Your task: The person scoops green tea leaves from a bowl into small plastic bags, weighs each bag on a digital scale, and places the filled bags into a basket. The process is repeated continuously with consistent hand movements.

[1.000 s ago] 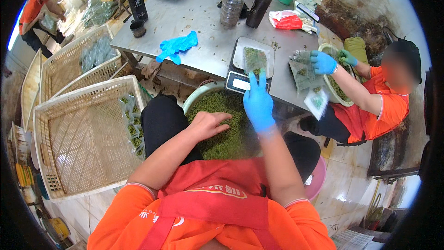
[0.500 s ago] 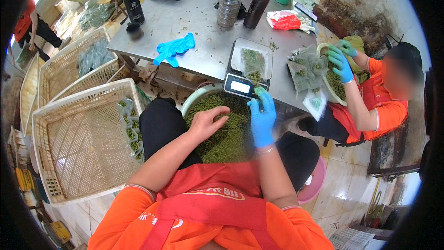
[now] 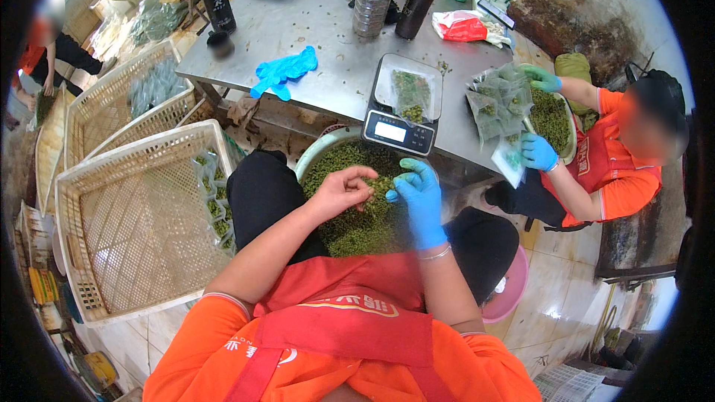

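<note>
So your bare left hand [image 3: 344, 190] pinches green bits from the basin [image 3: 316, 155]; gloved right hand [image 3: 418, 192] open; scale tray [image 3: 387, 78] barely filled.

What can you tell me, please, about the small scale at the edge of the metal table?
The scale is a small dark digital one with a pale lit display facing the person. It sits flat at the near edge of the steel table, just above the basin of green bits. A clear packet partly filled with green bits lies on its pale platform. No hand touches it.
</note>
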Demonstrator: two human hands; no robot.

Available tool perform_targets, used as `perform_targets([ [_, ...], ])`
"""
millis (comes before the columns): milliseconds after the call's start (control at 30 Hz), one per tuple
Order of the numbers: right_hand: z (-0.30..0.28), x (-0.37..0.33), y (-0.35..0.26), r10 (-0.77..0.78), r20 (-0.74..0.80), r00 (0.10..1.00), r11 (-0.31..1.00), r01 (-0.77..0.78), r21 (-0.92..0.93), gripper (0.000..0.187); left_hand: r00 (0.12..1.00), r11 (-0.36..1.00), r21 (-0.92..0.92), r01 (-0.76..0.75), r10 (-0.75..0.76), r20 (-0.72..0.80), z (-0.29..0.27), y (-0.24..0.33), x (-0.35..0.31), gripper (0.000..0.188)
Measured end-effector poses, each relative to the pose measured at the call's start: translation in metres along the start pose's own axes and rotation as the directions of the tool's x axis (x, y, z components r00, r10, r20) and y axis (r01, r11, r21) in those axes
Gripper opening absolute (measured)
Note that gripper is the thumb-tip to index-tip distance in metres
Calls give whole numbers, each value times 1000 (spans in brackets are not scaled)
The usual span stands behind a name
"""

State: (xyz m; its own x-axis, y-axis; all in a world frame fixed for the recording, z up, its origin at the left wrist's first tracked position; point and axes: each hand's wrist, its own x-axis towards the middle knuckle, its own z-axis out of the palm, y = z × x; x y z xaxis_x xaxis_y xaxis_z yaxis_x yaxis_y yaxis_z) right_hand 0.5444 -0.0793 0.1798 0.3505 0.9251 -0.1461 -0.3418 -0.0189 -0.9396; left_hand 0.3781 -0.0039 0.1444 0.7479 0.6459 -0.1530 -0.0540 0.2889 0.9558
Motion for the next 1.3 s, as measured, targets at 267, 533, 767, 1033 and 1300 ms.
perform_targets([
  [267, -12, -2, 10, 279, 129, 951, 955, -261, -140, 15, 997, 984, -165, -68, 63, -38, -8, 3, 2, 38],
  [533, -12, 1, 8, 310, 128, 942, 945, -321, 69, 19, 998, 992, -112, -61, 63, 17, -9, -1, 3, 34],
  [767, -1, 2, 11, 207, 175, 963, 963, -168, -211, 23, 993, 988, 99, -121, 122, -6, -6, -2, 3, 26],
  [1033, -11, 4, 41, -133, 262, 956, 683, 280, -675, 21, 993, 882, 471, -25, 77, -93, -7, -14, 3, 9],
  [1300, -3, -1, 28, -183, 355, 917, 390, 399, -830, 19, 983, 900, 397, 181, -175, -53, -9, -9, 3, 13],
])
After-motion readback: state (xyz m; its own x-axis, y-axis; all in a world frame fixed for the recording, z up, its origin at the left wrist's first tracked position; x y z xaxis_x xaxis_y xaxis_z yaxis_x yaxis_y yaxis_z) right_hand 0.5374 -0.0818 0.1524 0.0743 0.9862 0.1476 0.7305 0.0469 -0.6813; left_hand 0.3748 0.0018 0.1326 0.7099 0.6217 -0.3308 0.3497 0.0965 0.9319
